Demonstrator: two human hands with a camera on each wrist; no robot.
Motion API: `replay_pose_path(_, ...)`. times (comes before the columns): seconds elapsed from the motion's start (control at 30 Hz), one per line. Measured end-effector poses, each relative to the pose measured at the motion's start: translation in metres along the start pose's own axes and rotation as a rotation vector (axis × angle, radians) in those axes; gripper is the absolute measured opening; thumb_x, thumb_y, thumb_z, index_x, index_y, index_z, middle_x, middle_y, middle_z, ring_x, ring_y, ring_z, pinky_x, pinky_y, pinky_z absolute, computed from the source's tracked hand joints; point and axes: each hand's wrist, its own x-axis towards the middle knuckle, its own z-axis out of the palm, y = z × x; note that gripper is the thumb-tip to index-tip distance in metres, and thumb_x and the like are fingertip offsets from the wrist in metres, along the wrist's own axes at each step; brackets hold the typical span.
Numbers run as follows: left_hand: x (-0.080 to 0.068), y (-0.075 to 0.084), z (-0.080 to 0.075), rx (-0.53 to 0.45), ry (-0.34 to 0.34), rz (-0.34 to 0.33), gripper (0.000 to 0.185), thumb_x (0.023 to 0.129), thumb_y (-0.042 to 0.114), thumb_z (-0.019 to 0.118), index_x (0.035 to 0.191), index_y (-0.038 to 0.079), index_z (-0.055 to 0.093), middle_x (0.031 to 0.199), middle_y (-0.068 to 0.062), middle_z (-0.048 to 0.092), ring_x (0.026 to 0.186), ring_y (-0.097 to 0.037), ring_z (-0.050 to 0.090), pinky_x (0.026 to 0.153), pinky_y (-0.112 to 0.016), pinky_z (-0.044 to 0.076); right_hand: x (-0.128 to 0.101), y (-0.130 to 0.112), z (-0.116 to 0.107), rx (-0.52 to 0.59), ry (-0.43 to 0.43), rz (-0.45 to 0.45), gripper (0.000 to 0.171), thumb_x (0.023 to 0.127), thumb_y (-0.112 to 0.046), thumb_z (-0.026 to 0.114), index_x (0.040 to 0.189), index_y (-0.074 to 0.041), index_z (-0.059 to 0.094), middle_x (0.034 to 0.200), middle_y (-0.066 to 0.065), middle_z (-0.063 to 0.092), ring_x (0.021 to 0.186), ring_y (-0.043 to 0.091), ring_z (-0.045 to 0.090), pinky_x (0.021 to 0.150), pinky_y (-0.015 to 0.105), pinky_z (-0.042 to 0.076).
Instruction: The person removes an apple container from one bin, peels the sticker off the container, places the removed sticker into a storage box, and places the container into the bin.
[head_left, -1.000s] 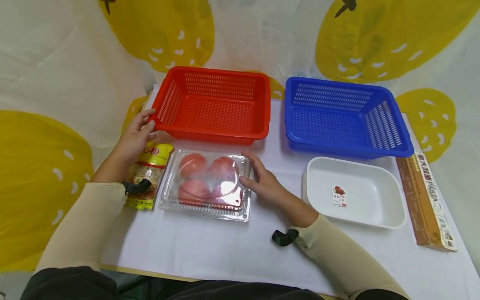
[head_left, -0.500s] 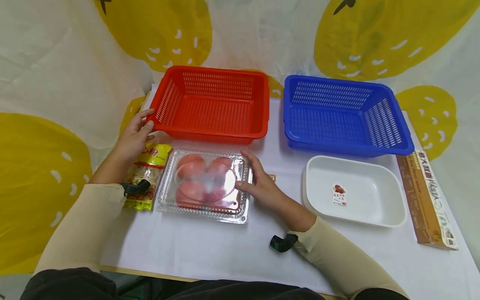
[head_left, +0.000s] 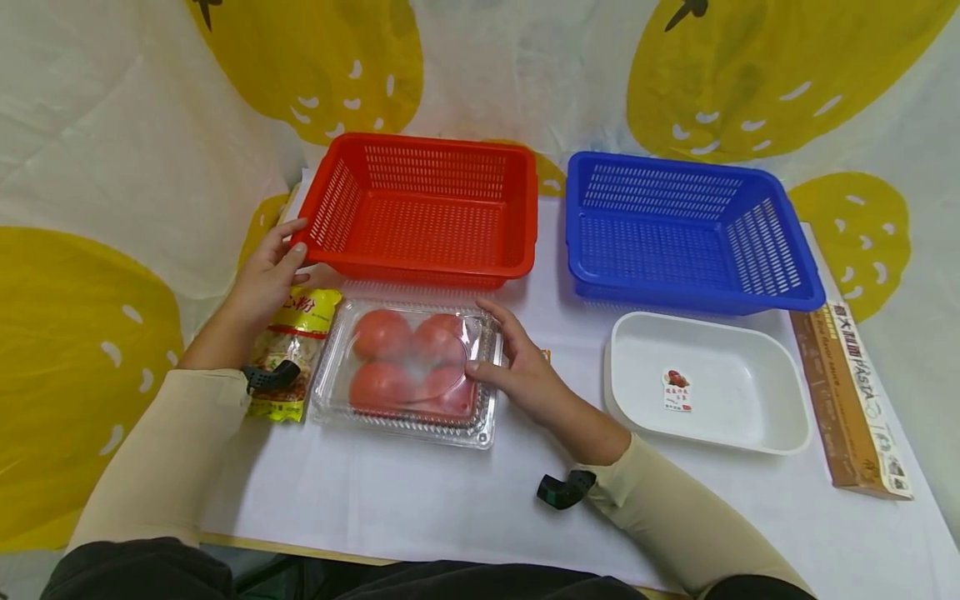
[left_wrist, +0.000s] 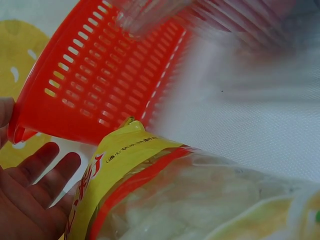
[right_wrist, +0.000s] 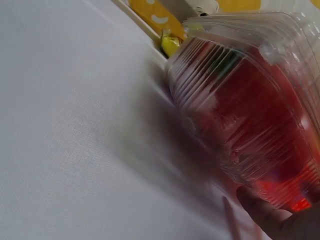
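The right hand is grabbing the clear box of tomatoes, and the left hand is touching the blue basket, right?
Not quite. The left hand touches the red basket, not the blue basket; the head view shows it. The right hand does grip the clear box of tomatoes.

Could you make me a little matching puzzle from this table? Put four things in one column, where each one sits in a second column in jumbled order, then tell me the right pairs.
Things:
1. red basket
2. clear tomato box
3. white tray
4. pasta box

Places:
A. along the table's far right edge
B. in front of the blue basket
C. at the back, its corner touched by the left hand
D. in front of the red basket, with the right hand on its right side

Pairs: 1-C, 2-D, 3-B, 4-A
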Motion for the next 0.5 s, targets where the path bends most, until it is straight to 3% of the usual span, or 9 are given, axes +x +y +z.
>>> replay_pose_path(0.13,0.001,0.000,0.000,0.008,-0.001,0.009,0.059,0.113,0.048,0.043,0.169,0.044,0.023,0.170,-0.007,0.036,0.148,-0.033,0.046,0.120,-0.054,0.040,0.001,0.001,0.000,-0.036,0.045,0.015,0.089,0.091,-0.007,0.078,0.166,-0.025,0.036,0.162,0.012,0.041,0.138,0.035,0.051,0.104,0.043,0.054)
replay_pose_path(0.27,0.001,-0.001,0.000,0.029,0.000,0.000,0.061,0.112,0.052,0.044,0.169,0.046,0.022,0.170,-0.006,0.037,0.147,-0.034,0.046,0.120,-0.055,0.040,0.002,0.005,-0.001,-0.027,0.075,0.017,0.085,0.091,-0.005,0.078,0.164,-0.025,0.040,0.157,0.015,0.045,0.127,0.035,0.057,0.094,0.039,0.059)
replay_pose_path(0.5,-0.001,-0.001,0.000,0.042,0.009,-0.014,0.061,0.111,0.053,0.045,0.167,0.049,0.023,0.169,-0.007,0.037,0.145,-0.036,0.047,0.120,-0.058,0.040,0.004,0.011,-0.001,0.009,0.113,0.009,0.074,0.092,-0.003,0.070,0.159,-0.018,0.045,0.151,0.015,0.048,0.113,0.029,0.061,0.083,0.031,0.061)
